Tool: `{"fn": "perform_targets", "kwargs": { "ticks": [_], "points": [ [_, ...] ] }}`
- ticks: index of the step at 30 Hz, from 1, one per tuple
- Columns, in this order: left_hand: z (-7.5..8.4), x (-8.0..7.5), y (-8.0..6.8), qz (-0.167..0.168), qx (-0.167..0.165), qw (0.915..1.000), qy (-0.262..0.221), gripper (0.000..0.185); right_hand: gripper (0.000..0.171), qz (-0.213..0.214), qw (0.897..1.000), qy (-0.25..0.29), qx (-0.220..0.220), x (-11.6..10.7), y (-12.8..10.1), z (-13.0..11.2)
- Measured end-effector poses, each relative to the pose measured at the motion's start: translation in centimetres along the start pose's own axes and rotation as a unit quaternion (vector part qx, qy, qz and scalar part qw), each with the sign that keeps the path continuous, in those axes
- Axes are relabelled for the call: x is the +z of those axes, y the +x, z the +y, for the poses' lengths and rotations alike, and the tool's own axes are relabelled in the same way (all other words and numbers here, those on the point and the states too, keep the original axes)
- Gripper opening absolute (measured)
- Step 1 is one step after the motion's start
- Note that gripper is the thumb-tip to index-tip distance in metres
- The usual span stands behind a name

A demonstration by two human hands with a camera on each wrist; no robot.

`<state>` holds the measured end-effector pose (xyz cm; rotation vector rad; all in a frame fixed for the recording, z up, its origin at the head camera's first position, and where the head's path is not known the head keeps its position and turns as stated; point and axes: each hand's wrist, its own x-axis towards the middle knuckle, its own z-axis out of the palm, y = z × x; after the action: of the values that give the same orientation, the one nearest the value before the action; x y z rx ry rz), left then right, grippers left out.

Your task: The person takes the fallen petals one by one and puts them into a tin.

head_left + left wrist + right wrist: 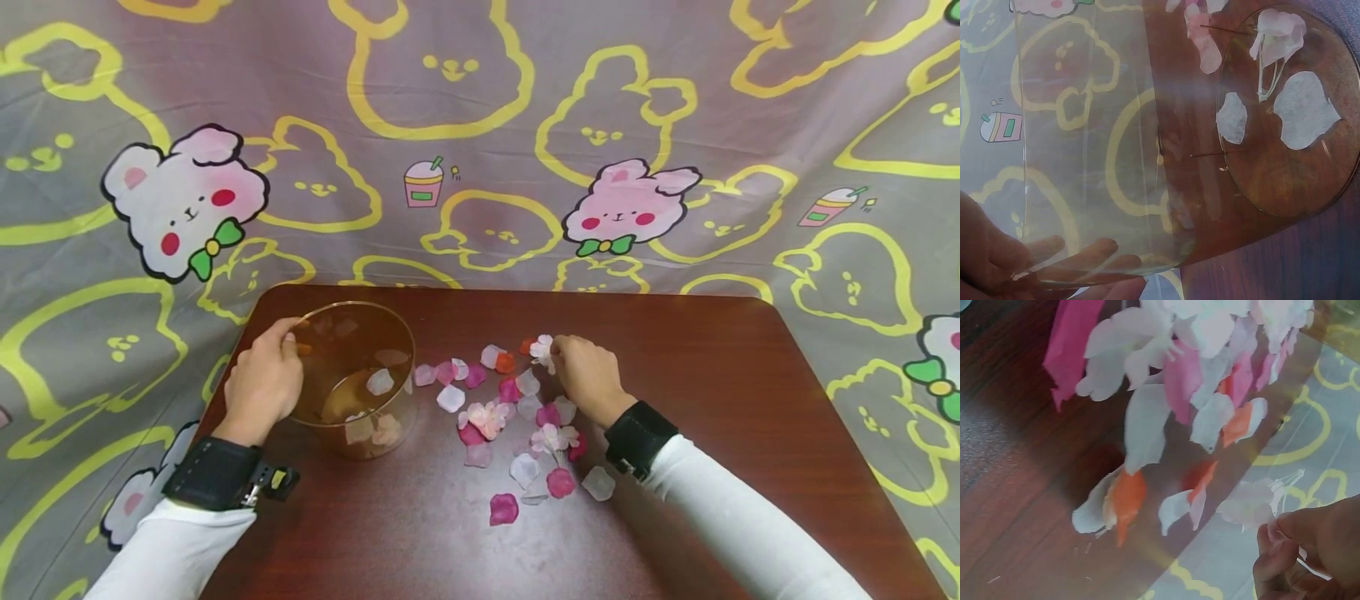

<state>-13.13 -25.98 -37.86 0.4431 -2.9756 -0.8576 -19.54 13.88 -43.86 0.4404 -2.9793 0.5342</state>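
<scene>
At the left of the table, my left hand (262,379) grips the rim of a clear, amber-tinted plastic bucket (322,437), thumb at the edge and fingers along the outside wall. Inside lie a pale artificial flower (1280,28) and white fabric petals (1307,109). My right hand (588,375) pinches a pale artificial flower (1250,503) between thumb and fingertips, at the far right of the scattered petals. A peach flower (486,419) and a whitish flower (555,438) lie among these petals.
Loose pink, white and orange petals, such as a magenta petal (504,508), spread over the middle of the brown table (712,358). Behind the table's back edge hangs a grey cartoon-print cloth (487,167), which also covers both sides.
</scene>
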Motion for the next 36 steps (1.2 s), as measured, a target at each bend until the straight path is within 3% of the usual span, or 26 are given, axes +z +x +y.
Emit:
{"fn": "perform_targets", "kwargs": {
  "ticks": [17,36],
  "points": [
    [0.0,0.0,0.1,0.003,0.001,1.0000,0.001,0.047,0.008,0.049,0.998,0.000,-0.044,-1.9,-0.3,-3.4],
    [-0.1,0.1,0.1,0.012,0.004,0.9999,-0.001,0.046,0.009,0.077,0.993,0.006,-0.084,-2.9,-0.5,-5.5]
  ]
}}
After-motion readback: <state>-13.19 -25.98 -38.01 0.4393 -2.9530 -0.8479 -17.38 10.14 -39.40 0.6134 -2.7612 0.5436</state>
